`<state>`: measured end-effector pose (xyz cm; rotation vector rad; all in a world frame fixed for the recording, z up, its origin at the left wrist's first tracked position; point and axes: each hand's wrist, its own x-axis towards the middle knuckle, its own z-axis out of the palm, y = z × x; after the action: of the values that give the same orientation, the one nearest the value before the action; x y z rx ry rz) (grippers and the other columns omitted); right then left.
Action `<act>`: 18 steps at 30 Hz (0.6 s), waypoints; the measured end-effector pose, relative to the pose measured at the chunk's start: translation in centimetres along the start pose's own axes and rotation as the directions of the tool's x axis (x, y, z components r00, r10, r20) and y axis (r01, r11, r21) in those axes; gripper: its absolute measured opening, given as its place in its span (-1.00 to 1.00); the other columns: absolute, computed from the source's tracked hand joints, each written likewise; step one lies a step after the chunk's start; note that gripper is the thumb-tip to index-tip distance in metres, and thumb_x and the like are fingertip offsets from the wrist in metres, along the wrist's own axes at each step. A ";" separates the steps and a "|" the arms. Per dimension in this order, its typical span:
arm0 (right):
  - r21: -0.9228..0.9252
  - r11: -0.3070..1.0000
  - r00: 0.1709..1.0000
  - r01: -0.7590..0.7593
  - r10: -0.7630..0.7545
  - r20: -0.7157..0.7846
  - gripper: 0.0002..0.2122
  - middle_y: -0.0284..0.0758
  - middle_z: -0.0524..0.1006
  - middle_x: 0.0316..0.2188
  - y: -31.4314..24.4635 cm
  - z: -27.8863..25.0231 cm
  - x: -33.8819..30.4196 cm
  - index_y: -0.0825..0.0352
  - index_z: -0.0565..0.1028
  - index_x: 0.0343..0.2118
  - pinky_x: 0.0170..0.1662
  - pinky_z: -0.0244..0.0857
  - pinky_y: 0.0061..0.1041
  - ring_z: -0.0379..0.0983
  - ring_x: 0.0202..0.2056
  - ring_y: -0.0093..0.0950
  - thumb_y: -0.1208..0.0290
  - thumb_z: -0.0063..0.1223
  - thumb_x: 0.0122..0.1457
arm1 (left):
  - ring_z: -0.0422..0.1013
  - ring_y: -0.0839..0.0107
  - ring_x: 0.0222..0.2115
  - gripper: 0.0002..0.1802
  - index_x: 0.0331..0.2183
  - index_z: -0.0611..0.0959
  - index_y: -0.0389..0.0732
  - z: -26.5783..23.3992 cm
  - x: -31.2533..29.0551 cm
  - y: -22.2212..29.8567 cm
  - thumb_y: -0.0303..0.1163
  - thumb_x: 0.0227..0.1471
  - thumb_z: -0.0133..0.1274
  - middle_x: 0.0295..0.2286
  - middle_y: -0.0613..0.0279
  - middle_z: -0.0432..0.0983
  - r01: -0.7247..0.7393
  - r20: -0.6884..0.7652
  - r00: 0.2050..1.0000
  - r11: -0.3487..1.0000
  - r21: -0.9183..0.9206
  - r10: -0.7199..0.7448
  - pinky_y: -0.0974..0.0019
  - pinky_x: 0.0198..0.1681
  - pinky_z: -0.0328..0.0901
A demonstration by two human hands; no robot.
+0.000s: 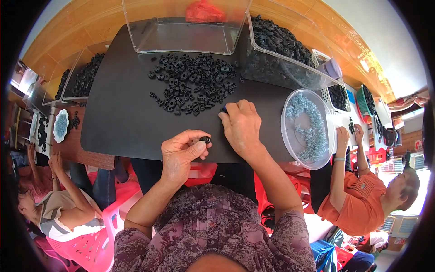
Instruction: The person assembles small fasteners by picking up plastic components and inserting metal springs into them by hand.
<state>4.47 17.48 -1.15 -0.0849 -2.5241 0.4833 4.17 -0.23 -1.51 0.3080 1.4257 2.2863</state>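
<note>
Dozens of black plastic parts (192, 84) lie heaped at upper centre, unhandled; the left hand (181, 152) pinches one small black piece (205, 139), the right hand (242, 124) presses curled fingers onto the black mat (118, 113).

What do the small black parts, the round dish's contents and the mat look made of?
Small black parts: likely moulded plastic or rubber, matte, uniform shapes with holes. The left hand pinches one such black piece.
Round dish: clear plastic, see-through with a glossy rim. Its contents: probably metal, silvery and glinting, perhaps small springs; too small to tell.
Black mat: dull, smooth sheet, possibly rubber or plastic.
</note>
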 end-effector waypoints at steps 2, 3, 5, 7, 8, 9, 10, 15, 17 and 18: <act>-0.054 0.998 0.999 0.035 -0.034 0.018 -0.85 -0.19 0.39 -0.52 0.2 0.5 0.2 0.37 0.47 -0.47 -0.36 0.27 -0.28 0.37 -0.39 -0.19 0.53 0.19 -0.13 | 0.44 0.52 -0.50 -0.80 -0.26 0.61 -0.38 0.1 0.0 0.2 -0.54 0.00 0.12 -0.48 0.20 0.51 0.016 -0.007 1.000 1.000 0.009 -0.016 0.51 -0.42 0.37; -0.053 0.998 0.999 0.030 -0.028 0.033 -0.86 -0.19 0.38 -0.52 0.3 0.7 0.4 0.36 0.45 -0.49 -0.37 0.27 -0.27 0.36 -0.39 -0.18 0.53 0.19 -0.14 | 0.45 0.52 -0.49 -0.80 -0.26 0.61 -0.38 0.1 0.0 0.2 -0.54 0.00 0.12 -0.49 0.21 0.50 0.034 -0.011 0.999 0.999 0.017 -0.034 0.52 -0.41 0.38; -0.052 0.998 0.999 0.021 -0.019 0.048 -0.86 -0.20 0.38 -0.52 0.5 1.0 0.5 0.36 0.43 -0.50 -0.37 0.26 -0.26 0.36 -0.38 -0.18 0.54 0.18 -0.15 | 0.43 0.51 -0.53 -0.79 -0.28 0.61 -0.39 0.3 0.1 0.2 -0.52 -0.02 0.14 -0.47 0.15 0.52 0.027 -0.027 0.999 0.999 0.019 -0.026 0.50 -0.43 0.36; 0.009 0.999 0.999 0.053 -0.053 0.008 -0.84 -0.20 0.38 -0.53 0.7 1.1 0.6 0.36 0.41 -0.51 -0.39 0.24 -0.23 0.35 -0.40 -0.16 0.56 0.17 -0.16 | 0.40 0.50 -0.57 -0.78 -0.29 0.61 -0.41 0.3 0.1 0.2 -0.50 -0.04 0.15 -0.46 0.08 0.54 0.017 -0.043 0.999 1.000 0.020 -0.016 0.48 -0.45 0.34; 0.007 0.999 0.999 0.050 -0.050 0.006 -0.84 -0.20 0.38 -0.53 0.7 0.9 0.5 0.36 0.41 -0.51 -0.39 0.24 -0.23 0.35 -0.40 -0.16 0.56 0.17 -0.16 | 0.41 0.50 -0.56 -0.78 -0.29 0.61 -0.41 0.3 0.1 0.2 -0.51 -0.04 0.15 -0.46 0.08 0.54 0.030 -0.039 0.999 0.999 0.027 -0.029 0.48 -0.46 0.34; 0.041 0.998 0.999 0.048 -0.047 -0.006 -0.85 -0.19 0.41 -0.54 0.6 0.7 0.4 0.37 0.41 -0.49 -0.41 0.26 -0.28 0.37 -0.44 -0.20 0.57 0.17 -0.14 | 0.41 0.50 -0.56 -0.78 -0.29 0.60 -0.41 0.2 0.2 0.2 -0.51 -0.03 0.14 -0.47 0.08 0.54 0.042 -0.041 0.998 0.999 0.034 -0.040 0.48 -0.46 0.34; 0.074 0.996 0.999 0.044 -0.043 -0.018 -0.85 -0.19 0.43 -0.54 0.6 0.3 0.3 0.38 0.40 -0.48 -0.42 0.27 -0.33 0.39 -0.47 -0.23 0.57 0.16 -0.13 | 0.41 0.50 -0.56 -0.78 -0.29 0.60 -0.41 0.2 0.2 0.2 -0.51 -0.03 0.14 -0.47 0.08 0.54 0.042 -0.042 0.998 0.999 0.034 -0.040 0.48 -0.46 0.34; 0.474 0.779 0.904 -0.410 0.277 0.326 -0.86 -0.36 0.48 -0.56 -1.3 -4.4 -1.2 0.39 0.43 -0.42 -0.43 0.26 -0.60 0.38 -0.53 -0.59 0.58 0.17 -0.04 | 0.44 0.56 -0.51 -0.78 -0.22 0.59 -0.36 0.3 0.3 0.2 -0.51 0.04 0.09 -0.44 0.15 0.55 0.133 0.032 0.991 0.991 0.017 -0.134 0.53 -0.45 0.36; 0.639 0.565 0.850 -0.521 0.276 0.449 -0.88 -0.50 0.48 -0.50 -1.3 -5.6 -2.2 0.37 0.47 -0.36 -0.39 0.25 -0.71 0.34 -0.46 -0.77 0.59 0.15 0.02 | 0.43 0.55 -0.52 -0.78 -0.22 0.58 -0.37 0.6 0.3 -0.1 -0.51 0.04 0.08 -0.44 0.15 0.55 0.145 0.038 0.989 0.989 0.013 -0.145 0.53 -0.45 0.36; 0.636 0.566 0.849 -0.525 0.290 0.443 -0.88 -0.50 0.48 -0.50 -1.0 -5.8 -2.6 0.37 0.47 -0.36 -0.39 0.25 -0.71 0.34 -0.46 -0.77 0.59 0.15 0.02 | 0.43 0.55 -0.52 -0.78 -0.22 0.58 -0.37 1.0 0.4 -0.2 -0.52 0.04 0.08 -0.45 0.15 0.55 0.149 0.038 0.988 0.989 0.011 -0.150 0.52 -0.46 0.36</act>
<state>9.87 17.97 2.38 -0.3223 -2.3430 1.8189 4.26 0.78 -1.27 0.2383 1.3900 2.1435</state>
